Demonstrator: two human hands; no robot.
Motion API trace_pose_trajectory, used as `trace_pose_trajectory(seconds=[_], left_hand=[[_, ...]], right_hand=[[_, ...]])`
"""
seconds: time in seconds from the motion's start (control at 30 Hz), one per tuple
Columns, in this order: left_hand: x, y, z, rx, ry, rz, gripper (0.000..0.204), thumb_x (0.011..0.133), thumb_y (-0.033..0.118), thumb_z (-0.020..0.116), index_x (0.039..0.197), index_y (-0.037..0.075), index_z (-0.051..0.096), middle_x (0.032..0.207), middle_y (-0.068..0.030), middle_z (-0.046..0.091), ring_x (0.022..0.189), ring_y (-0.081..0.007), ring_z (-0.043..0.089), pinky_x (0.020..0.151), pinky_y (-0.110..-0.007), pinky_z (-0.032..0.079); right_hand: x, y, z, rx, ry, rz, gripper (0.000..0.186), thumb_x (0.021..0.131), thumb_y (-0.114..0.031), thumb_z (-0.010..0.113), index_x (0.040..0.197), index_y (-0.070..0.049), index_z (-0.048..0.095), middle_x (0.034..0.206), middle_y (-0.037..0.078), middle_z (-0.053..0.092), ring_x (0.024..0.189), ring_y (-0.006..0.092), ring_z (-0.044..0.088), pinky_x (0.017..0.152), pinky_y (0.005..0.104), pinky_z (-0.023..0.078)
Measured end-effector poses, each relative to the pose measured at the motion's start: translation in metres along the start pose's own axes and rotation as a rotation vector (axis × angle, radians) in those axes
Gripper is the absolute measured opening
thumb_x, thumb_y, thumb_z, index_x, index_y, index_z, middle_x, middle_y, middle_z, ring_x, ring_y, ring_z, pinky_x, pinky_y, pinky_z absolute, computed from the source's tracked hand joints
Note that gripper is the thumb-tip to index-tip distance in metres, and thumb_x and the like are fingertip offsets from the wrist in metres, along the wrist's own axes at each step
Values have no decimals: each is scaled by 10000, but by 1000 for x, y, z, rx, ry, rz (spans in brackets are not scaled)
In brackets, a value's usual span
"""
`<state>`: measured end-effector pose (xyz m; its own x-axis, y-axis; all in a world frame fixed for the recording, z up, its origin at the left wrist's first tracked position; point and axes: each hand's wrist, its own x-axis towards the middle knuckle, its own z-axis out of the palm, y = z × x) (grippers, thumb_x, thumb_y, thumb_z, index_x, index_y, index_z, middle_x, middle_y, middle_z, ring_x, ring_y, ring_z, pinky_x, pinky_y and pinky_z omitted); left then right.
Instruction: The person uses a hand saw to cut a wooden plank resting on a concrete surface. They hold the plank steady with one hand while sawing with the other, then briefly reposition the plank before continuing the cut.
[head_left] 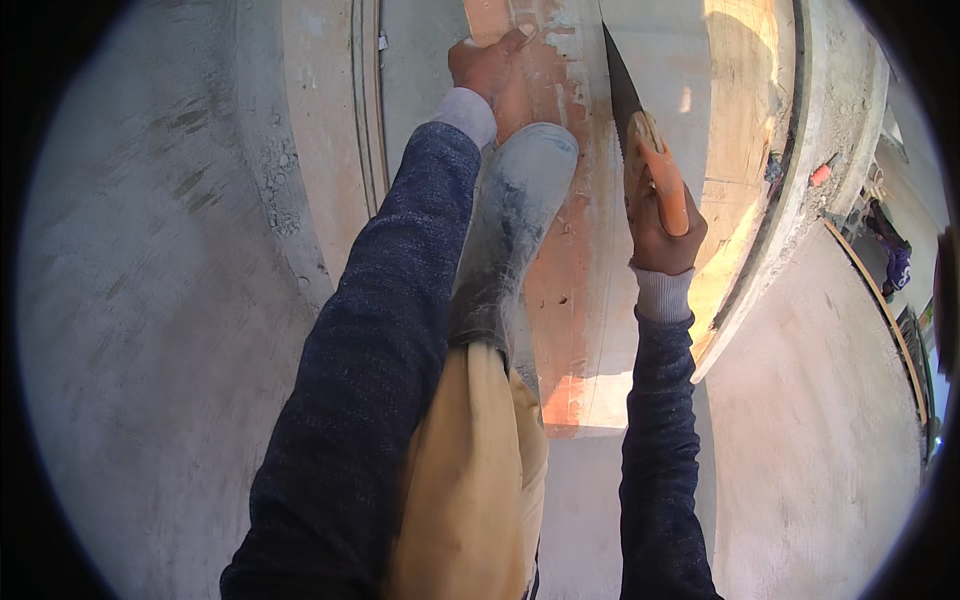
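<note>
My right hand (665,235) is wrapped round the orange and tan handle of a handsaw (622,85). The saw's dark, toothed blade points away from me, over pale boards. Farther off and to the left, my left hand (485,68) is closed on a narrow orange-brown wooden board (488,18); the fingers' undersides are hidden. Just below that hand, a dusty grey rubber boot (520,190) on my leg rests over the boards. A worn plank with reddish patches (560,290) runs away from me between the boot and the saw.
A yellowish sunlit board (740,100) lies right of the saw, beside a raised concrete edge (790,250). Grey concrete floor (160,300) spreads to the left, with rubble (283,180) along the boards. At the far right are a small red object (822,174) and a person in purple (897,265).
</note>
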<state>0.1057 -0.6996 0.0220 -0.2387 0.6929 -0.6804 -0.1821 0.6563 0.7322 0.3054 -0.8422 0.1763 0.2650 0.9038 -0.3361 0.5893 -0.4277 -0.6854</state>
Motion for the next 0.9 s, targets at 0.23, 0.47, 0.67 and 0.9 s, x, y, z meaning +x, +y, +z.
trace_pose_trajectory(seconds=[0.23, 0.47, 0.67, 0.9], left_hand=[[11, -7, -36, -4, 63, 44, 467, 756, 266, 893, 1043, -45, 697, 969, -103, 713, 809, -178, 674, 735, -326, 554], [12, -8, -5, 28, -8, 2, 492, 752, 270, 896, 1055, -58, 690, 996, -103, 707, 848, -174, 667, 782, -313, 546], [13, -10, -40, 26, 66, 69, 503, 750, 260, 898, 1052, -78, 682, 1002, -109, 703, 852, -181, 668, 790, -310, 544], [19, -13, -19, -23, 21, 45, 490, 753, 245, 893, 1045, -83, 674, 1007, -120, 708, 865, -192, 682, 785, -315, 557]], right_hand=[[-124, -53, -75, -111, -214, 78, 384, 1008, -126, 512, 1342, 44, 596, 1324, 212, 640, 1205, 289, 644, 983, 370, 520], [-6, 1, 0, -51, 38, -59, 254, 945, -102, 631, 1138, 59, 671, 966, 137, 732, 836, 183, 697, 708, 305, 563], [-120, -44, -64, 56, -175, 44, 364, 1001, 5, 475, 1344, 61, 581, 1368, 220, 618, 1256, 291, 622, 973, 358, 545], [-40, -7, -15, -115, -74, -21, 415, 913, -16, 570, 1324, 40, 594, 1115, 187, 729, 946, 251, 731, 792, 346, 571]])
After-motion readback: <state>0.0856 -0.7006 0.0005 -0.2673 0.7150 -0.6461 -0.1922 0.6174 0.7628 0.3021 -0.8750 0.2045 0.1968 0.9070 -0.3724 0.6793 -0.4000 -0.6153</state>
